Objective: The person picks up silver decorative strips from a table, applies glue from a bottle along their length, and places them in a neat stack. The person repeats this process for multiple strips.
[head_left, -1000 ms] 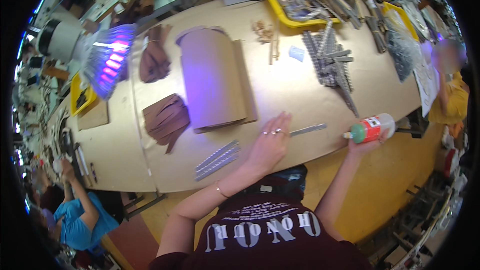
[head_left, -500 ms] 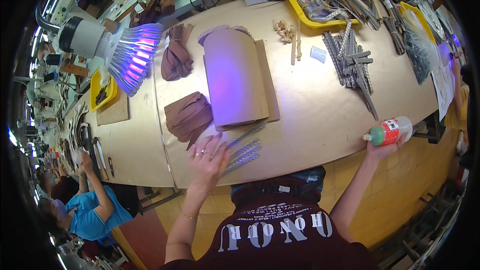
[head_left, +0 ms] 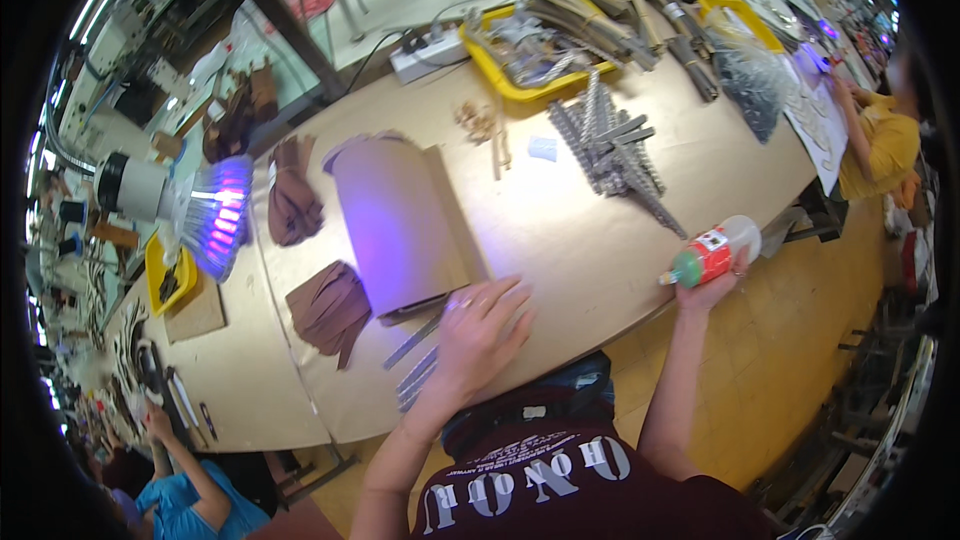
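Observation:
My left hand (head_left: pixel 485 335) lies over the right ends of several grey patterned strips (head_left: pixel 418 372) near the table's front edge. Its fingers are stretched out and slightly spread; what is under the palm is hidden. Just beyond it stands a curved tan cardboard-like form (head_left: pixel 395 215) on a flat board, lit violet by a lamp. Over the table's right front edge, my right hand (head_left: pixel 715 290) is wrapped round a squeeze bottle (head_left: pixel 712 255) with a red label and green contents. The bottle is tilted, its nozzle pointing left.
Brown strip bundles (head_left: pixel 328 310) lie left of the form. A lamp (head_left: pixel 215 220) with a finned head leans in from the left. Farther back are a heap of grey strips (head_left: pixel 605 150), a yellow tray (head_left: pixel 530 92) and a power strip (head_left: pixel 430 58). Co-workers sit at both sides.
My left hand has moved right along the grey strips, from their left ends to their right ends. My right hand still holds the bottle. The whole view has turned and shifted.

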{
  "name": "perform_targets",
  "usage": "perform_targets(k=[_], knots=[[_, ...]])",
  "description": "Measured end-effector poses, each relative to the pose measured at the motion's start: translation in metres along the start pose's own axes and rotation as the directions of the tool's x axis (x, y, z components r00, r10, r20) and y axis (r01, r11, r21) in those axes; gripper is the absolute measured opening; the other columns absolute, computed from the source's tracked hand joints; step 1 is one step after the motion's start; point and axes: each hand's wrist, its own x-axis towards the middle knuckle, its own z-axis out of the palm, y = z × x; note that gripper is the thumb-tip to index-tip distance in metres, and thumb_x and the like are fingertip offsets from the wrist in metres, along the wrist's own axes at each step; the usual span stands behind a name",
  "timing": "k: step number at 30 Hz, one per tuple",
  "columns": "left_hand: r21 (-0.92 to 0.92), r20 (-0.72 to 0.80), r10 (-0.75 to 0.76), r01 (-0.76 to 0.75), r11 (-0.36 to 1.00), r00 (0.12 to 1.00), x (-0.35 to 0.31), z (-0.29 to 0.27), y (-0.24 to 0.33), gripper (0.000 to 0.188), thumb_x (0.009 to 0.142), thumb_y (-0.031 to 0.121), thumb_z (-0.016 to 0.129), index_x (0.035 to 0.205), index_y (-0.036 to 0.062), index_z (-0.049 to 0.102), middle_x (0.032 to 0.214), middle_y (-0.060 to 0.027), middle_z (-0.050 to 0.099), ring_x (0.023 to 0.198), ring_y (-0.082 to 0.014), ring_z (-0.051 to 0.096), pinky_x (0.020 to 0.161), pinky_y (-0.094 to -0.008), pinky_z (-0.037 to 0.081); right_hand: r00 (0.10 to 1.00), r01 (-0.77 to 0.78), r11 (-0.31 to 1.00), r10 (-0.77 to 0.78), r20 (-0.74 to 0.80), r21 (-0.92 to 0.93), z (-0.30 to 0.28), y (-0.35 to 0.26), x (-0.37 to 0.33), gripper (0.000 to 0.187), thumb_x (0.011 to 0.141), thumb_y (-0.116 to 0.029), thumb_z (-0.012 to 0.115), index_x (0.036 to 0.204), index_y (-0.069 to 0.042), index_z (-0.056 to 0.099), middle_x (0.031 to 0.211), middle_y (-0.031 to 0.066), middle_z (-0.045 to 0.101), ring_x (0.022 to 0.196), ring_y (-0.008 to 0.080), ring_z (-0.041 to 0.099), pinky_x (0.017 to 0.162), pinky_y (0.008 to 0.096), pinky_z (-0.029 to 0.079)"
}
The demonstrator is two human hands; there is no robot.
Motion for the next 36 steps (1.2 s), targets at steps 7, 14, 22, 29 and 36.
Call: perform_targets(k=[7, 14, 22, 29, 36], knots=[[0.197, 0.132, 0.197, -0.221, 0.955, 0.971, 0.136, 0.109, -0.006, 0.022, 0.083, 0.016, 0.067, 0.101, 0.0040, 0.062, 0.107, -0.0143, 0.060, 0.097, -0.0288, 0.059, 0.084, -0.0399, 0.046, 0.998, -0.033, 0.999, 0.033, -0.058, 0.000, 0.007, 0.003, -0.006, 0.057, 0.086, -0.054, 0.055, 0.112, -0.003, 0.053, 0.088, 0.0078, 0.060, 0.077, 0.0198, 0.062, 0.065, 0.0333, 0.053], [0.145, 0.037, 0.161, -0.164, 0.976, 0.986, 0.138, 0.132, -0.020, 0.015, 0.083, 0.015, 0.067, 0.093, 0.0043, 0.064, 0.101, -0.0134, 0.061, 0.092, -0.0301, 0.059, 0.083, -0.0405, 0.046, 0.999, -0.047, 0.999, 0.047, -0.011, 0.027, 0.002, 0.006, -0.007, 0.057, 0.086, -0.054, 0.054, 0.112, -0.003, 0.053, 0.089, 0.0082, 0.061, 0.076, 0.0201, 0.063, 0.064, 0.0344, 0.054], [0.354, 0.048, 0.244, -0.245, 0.903, 0.969, 0.059, 0.081, 0.005, 0.012, 0.080, 0.012, 0.069, 0.090, 0.0081, 0.065, 0.091, -0.0031, 0.065, 0.083, -0.0187, 0.063, 0.075, -0.0358, 0.044, 0.999, -0.045, 0.996, 0.046, -0.009, 0.079, -0.002, 0.006, -0.007, 0.059, 0.087, -0.052, 0.054, 0.115, -0.001, 0.052, 0.091, 0.0095, 0.061, 0.079, 0.0220, 0.063, 0.068, 0.0352, 0.054], [0.277, 0.218, 0.136, -0.195, 0.941, 0.966, -0.027, 0.035, 0.024, 0.028, 0.079, 0.022, 0.074, 0.102, 0.0081, 0.066, 0.115, -0.0097, 0.062, 0.096, -0.0244, 0.061, 0.083, -0.0394, 0.043, 0.997, -0.053, 0.994, 0.047, 0.069, 0.097, -0.003, 0.004, -0.005, 0.060, 0.086, -0.052, 0.054, 0.115, 0.000, 0.052, 0.093, 0.0103, 0.061, 0.082, 0.0226, 0.063, 0.070, 0.0356, 0.053], [0.231, 0.043, -0.068, 0.057, 0.971, 0.997, 0.004, 0.065, 0.033, 0.035, 0.079, 0.026, 0.075, 0.106, 0.0053, 0.066, 0.115, -0.0102, 0.060, 0.094, -0.0269, 0.059, 0.083, -0.0395, 0.043, 0.996, 0.027, 0.975, -0.007, 0.089, -0.220, 0.004, 0.021, -0.014, 0.055, 0.084, -0.043, 0.062, 0.119, -0.002, 0.051, 0.103, 0.0114, 0.061, 0.091, 0.0242, 0.062, 0.079, 0.0375, 0.052]])
